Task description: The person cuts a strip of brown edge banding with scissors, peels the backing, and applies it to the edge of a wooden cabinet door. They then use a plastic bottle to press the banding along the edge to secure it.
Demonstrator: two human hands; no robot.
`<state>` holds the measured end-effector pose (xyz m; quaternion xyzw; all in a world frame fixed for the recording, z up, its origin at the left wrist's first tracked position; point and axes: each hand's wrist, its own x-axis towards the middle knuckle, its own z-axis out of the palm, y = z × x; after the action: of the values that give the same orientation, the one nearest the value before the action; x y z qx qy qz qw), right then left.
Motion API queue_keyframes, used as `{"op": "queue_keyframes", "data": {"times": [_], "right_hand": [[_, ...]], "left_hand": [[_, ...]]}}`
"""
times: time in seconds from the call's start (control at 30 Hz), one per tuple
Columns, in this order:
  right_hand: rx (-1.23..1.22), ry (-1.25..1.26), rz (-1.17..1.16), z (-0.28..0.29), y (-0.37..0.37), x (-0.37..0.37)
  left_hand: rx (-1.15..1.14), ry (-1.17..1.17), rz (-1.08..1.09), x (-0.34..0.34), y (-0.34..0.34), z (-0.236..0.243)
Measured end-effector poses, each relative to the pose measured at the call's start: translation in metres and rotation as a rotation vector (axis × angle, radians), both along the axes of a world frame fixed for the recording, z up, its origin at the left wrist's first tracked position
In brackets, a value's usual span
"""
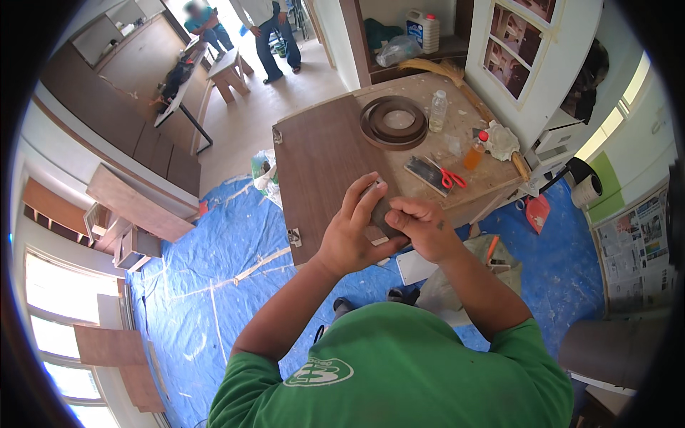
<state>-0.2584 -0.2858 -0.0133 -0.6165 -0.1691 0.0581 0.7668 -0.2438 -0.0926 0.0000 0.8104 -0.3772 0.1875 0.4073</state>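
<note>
Both hands meet over the near edge of a dark brown wood-grain cabinet door panel (321,164), which lies flat on the raw chipboard surface (492,175) just beyond them. The left hand (353,232) is curled, fingers arched upward, pinching a small pale piece (378,187) between its fingertips — too small to tell what it is. The right hand (421,228) is closed into a loose fist, pressed against the left; whether it grips anything of its own I cannot tell.

Beyond the hands on the panel's far corner sits a coil of dark brown edge-banding strip (394,123). To the right of the hands lie red-handled scissors (451,177), a small orange bottle with a red cap (475,151) and a clear plastic bottle (438,110).

To do this fiddly work well, it seems wise to keep the wrists braced against each other and the small piece held by fingertips only — low over the panel, so a slip drops it onto wood, not the blue plastic floor sheet (214,271).
</note>
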Motion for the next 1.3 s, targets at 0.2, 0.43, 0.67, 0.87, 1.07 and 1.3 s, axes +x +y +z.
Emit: {"op": "queue_keyframes", "data": {"times": [0.2, 0.43, 0.67, 0.87, 1.07, 1.3], "right_hand": [[0.165, 0.161, 0.016, -0.003, 0.006, -0.003], [-0.081, -0.042, 0.058, 0.01, -0.003, -0.002], [0.016, -0.003, 0.122, 0.017, -0.002, -0.005], [-0.009, 0.016, 0.118, 0.013, -0.005, -0.003], [-0.014, -0.031, 0.08, 0.017, -0.002, -0.003], [-0.042, 0.003, 0.082, 0.014, -0.007, -0.001]], "left_hand": [[0.163, -0.049, 0.069, -0.002, 0.0, 0.015], [0.209, 0.148, 0.133, -0.003, 0.011, 0.017], [0.074, 0.1, 0.107, -0.006, 0.004, 0.027], [0.214, 0.3, 0.084, -0.007, 0.007, 0.04], [0.329, 0.531, 0.056, 0.0, 0.007, 0.042], [0.154, -0.002, 0.013, 0.008, 0.007, 0.022]]}}
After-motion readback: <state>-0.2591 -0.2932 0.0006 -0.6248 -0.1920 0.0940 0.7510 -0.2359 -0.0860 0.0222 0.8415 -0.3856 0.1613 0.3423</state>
